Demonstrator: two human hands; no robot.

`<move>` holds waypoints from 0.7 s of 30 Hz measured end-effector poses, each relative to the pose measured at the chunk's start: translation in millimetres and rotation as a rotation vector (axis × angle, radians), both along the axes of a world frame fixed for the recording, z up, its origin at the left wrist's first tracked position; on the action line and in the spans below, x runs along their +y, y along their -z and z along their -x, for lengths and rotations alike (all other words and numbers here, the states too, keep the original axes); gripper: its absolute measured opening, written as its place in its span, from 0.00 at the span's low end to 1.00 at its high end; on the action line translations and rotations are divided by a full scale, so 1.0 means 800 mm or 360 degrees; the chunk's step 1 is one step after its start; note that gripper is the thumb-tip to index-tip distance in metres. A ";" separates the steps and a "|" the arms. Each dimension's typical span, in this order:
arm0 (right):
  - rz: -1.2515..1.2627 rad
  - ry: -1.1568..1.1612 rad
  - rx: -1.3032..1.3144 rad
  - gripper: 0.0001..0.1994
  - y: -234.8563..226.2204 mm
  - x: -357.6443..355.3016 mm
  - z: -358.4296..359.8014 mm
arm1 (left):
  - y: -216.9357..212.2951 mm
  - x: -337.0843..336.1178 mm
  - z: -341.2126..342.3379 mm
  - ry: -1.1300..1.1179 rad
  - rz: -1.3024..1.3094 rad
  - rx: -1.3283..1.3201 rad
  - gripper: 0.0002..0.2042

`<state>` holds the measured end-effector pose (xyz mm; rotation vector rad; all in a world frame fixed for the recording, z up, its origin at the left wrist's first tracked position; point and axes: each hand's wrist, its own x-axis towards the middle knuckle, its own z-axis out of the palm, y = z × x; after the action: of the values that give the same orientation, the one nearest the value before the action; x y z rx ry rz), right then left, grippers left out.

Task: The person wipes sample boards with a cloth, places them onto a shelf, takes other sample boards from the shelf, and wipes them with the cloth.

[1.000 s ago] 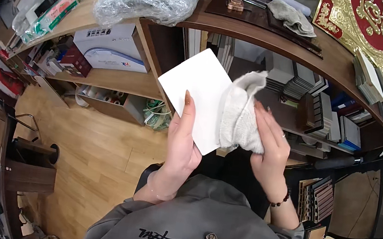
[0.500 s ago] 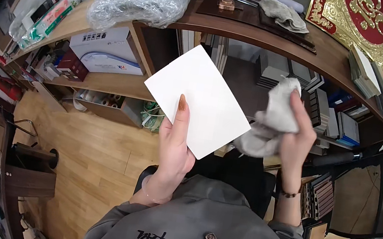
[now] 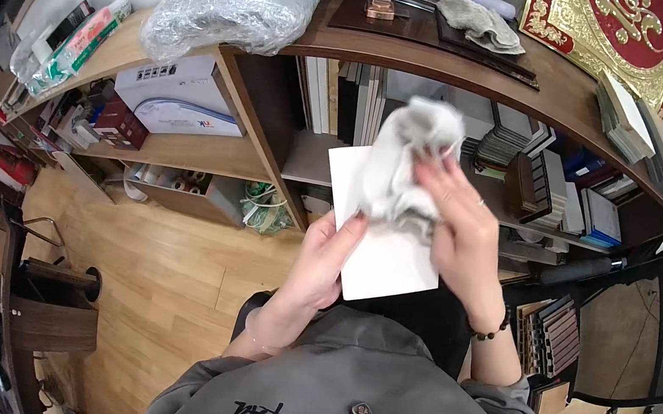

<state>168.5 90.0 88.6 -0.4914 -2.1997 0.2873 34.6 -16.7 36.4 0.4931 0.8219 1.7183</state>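
A white rectangular panel (image 3: 390,271) is held in front of me, tilted, with my left hand (image 3: 324,253) gripping its left edge, thumb on the face. Across the panel's upper part lies a crumpled off-white cloth (image 3: 398,161), slightly smeared by motion. My right hand (image 3: 466,227) presses this cloth onto the panel from the right side, fingers over its folds. The cloth hides much of the panel's face. The left fingers behind the panel are out of sight.
Ahead stands a wooden shelf unit (image 3: 322,39) holding sample boards and books. On its top are a plastic-wrapped parcel (image 3: 237,9), another grey cloth (image 3: 480,25) and a gold-and-red plaque (image 3: 624,28). A mesh-backed chair (image 3: 630,329) is at my right.
My right hand has brought the cloth leftward from beside the panel onto its face. The panel has turned more upright and shifted right, and the left thumb now sits at its edge.
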 end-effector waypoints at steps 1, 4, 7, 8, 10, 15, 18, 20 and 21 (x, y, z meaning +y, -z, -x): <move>0.0504 0.0094 0.0144 0.13 -0.003 0.012 -0.007 | 0.000 -0.003 0.001 0.0009 -0.0005 -0.0003 0.16; 0.1453 -0.0056 0.1245 0.13 -0.013 0.050 -0.027 | -0.003 -0.011 0.003 0.0078 -0.0042 0.0351 0.16; 0.1360 -0.0318 0.1535 0.11 -0.007 0.040 -0.037 | -0.006 -0.004 0.003 0.0052 -0.0008 0.0421 0.16; 0.0858 -0.0389 0.1056 0.11 -0.012 0.026 -0.033 | -0.006 -0.002 0.002 0.0045 0.0020 0.0461 0.16; 0.0107 -0.0480 0.0066 0.12 -0.033 -0.014 -0.017 | -0.003 0.001 -0.011 -0.0174 -0.0039 0.0544 0.15; -0.0314 0.0022 -0.0063 0.11 -0.007 0.015 -0.008 | -0.012 -0.007 0.000 -0.0160 -0.0033 0.0800 0.12; 0.1122 0.0113 0.0937 0.10 -0.017 0.055 -0.040 | -0.017 -0.013 0.012 0.0108 0.0012 0.1013 0.12; 0.1383 -0.0111 0.1390 0.10 -0.022 0.058 -0.057 | -0.016 -0.017 0.013 0.0178 0.0005 0.1345 0.14; 0.1174 -0.0368 0.1115 0.11 -0.019 0.047 -0.066 | -0.016 -0.017 0.011 0.0169 0.0007 0.1342 0.14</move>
<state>221.7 127.5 103.6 -0.4284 -1.4079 1.2193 25.9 -30.1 49.3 1.2755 1.3511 1.3861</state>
